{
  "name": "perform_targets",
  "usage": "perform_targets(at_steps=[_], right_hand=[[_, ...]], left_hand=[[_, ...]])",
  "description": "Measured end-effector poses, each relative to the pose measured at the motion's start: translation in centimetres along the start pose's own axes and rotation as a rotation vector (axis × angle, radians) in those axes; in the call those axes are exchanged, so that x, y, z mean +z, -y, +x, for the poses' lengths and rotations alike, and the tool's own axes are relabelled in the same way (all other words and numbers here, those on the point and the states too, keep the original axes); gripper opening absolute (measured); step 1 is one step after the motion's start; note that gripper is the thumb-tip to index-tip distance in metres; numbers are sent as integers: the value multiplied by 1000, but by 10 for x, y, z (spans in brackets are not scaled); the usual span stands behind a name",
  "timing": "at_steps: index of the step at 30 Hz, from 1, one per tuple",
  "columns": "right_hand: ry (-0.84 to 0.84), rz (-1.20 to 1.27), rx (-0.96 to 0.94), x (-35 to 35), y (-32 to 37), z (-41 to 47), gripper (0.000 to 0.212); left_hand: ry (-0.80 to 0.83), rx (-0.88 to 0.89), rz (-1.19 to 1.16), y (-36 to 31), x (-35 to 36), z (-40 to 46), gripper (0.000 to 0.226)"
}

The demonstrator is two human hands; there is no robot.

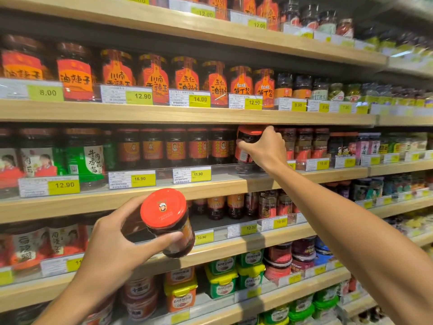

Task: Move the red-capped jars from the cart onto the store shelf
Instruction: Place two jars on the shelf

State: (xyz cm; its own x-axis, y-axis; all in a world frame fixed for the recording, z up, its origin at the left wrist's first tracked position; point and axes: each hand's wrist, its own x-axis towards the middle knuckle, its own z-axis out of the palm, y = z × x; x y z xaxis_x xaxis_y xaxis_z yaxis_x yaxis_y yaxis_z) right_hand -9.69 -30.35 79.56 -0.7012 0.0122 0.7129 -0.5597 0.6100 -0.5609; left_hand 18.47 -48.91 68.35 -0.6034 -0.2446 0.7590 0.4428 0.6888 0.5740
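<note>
My left hand (117, 240) grips a dark jar with a red cap (169, 221), tilted so the cap faces me, in front of the lower shelves. My right hand (264, 146) reaches up to the middle wooden shelf (234, 184) and is closed around a second red-capped jar (247, 144), held tilted at the right end of a row of matching jars (175, 146), above the clear front rail. The cart is out of view.
Shelves above and below are packed with sauce jars, tubs and yellow price tags. Darker jars (304, 144) stand right of my right hand. Green-labelled jars (91, 158) stand left of the matching row.
</note>
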Motion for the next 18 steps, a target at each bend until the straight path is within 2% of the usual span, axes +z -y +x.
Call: perform_targets(at_steps=[2,9,18], right_hand=[[8,-26,0,1,0,4,56],[70,-116,-42,8,6,5,54],[46,-59,-47,12,-10,-10,70]], left_hand=[[-1,5,-3,-1,0,1,67],[-16,-6,19,0,-3,1,67],[-48,-17,-2,-4,2,10,65]])
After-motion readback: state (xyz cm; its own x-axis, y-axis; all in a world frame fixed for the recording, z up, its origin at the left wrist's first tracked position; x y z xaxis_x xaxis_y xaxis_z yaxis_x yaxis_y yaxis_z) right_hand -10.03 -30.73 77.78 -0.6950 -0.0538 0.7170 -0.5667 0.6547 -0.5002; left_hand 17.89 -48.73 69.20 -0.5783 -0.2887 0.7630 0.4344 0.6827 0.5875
